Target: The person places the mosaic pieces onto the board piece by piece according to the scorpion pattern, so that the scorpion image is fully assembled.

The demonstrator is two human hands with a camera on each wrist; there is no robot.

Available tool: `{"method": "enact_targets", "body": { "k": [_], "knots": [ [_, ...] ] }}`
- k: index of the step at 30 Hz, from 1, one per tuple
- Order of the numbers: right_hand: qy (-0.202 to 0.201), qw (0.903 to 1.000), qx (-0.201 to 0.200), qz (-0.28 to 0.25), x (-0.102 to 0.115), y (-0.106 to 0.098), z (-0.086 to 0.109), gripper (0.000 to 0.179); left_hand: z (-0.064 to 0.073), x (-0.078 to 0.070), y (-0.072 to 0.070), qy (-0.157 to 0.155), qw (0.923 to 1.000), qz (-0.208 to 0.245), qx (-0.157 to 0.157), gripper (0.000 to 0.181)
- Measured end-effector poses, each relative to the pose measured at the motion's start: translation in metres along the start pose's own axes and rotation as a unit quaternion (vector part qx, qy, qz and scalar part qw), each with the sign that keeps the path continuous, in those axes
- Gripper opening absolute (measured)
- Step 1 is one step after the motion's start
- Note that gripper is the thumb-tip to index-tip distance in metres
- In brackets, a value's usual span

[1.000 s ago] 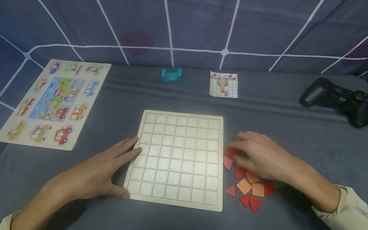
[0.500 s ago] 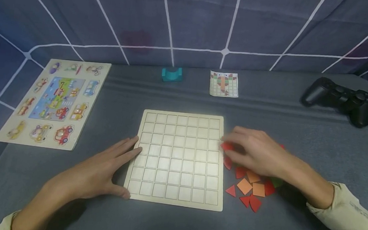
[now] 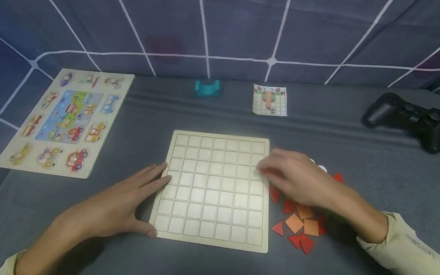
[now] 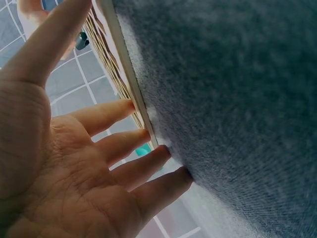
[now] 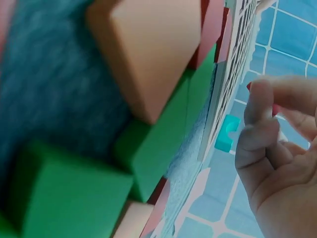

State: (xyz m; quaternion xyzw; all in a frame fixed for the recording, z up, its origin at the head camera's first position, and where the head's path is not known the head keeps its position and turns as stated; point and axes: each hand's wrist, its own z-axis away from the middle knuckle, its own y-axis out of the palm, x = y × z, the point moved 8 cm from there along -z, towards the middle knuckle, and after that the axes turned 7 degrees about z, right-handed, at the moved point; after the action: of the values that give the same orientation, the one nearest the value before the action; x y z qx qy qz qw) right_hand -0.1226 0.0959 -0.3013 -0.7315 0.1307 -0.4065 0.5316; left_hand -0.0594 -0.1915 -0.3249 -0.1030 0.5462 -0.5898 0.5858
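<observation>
A pale wooden board (image 3: 215,189) with a grid of square recesses lies on the grey cloth. My left hand (image 3: 120,203) rests along its left edge, fingers spread and nearly straight; in the left wrist view the fingertips (image 4: 131,105) touch the board's side. Over the board's right edge, my right hand (image 3: 299,177) pinches a small red piece (image 5: 276,109), mostly covered by the thumb and fingers. Under and beside that hand lie loose flat pieces, among them an orange square (image 3: 294,223), a red quarter-round piece (image 3: 306,244) and green blocks (image 5: 74,198).
Behind the board are a teal curved holder (image 3: 207,89) and a pattern card (image 3: 270,107) with a coloured grid. A vehicle picture puzzle (image 3: 97,153) lies at the left, a black game controller (image 3: 408,119) at the back right. Grid-patterned cloth (image 3: 241,30) rises behind.
My right hand has moved left from the loose pieces to over the board's right edge, carrying the red piece. White round pieces now show behind it. My left hand has stayed put.
</observation>
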Motion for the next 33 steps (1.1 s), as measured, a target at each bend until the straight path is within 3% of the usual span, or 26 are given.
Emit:
{"method": "enact_targets", "body": {
  "k": [7,14,20,24,28,33],
  "knots": [
    [0.017,0.9989,-0.003,-0.044,0.0,-0.003,-0.007,0.032,-0.001,-0.001,0.0,0.001,1.0,-0.002,-0.003,0.113],
    [0.027,0.9987,-0.01,-0.043,0.004,-0.005,-0.014,0.027,-0.003,-0.001,0.001,0.005,1.0,-0.001,-0.004,0.112],
    [0.086,0.9929,0.006,-0.082,0.001,0.0,-0.028,0.032,-0.003,-0.002,0.0,0.0,1.0,0.002,0.003,0.113],
    [0.119,0.984,0.029,-0.13,0.002,0.008,-0.05,0.04,-0.003,-0.003,-0.001,-0.001,1.0,-0.001,0.004,0.113],
    [0.12,0.9733,0.053,-0.188,0.008,0.02,-0.081,0.045,-0.002,-0.002,-0.002,-0.003,1.0,-0.002,-0.001,0.113],
    [0.098,0.9784,0.053,-0.175,0.017,0.031,-0.113,0.04,-0.004,-0.001,-0.001,-0.003,1.0,-0.003,-0.002,0.113]
  ]
}}
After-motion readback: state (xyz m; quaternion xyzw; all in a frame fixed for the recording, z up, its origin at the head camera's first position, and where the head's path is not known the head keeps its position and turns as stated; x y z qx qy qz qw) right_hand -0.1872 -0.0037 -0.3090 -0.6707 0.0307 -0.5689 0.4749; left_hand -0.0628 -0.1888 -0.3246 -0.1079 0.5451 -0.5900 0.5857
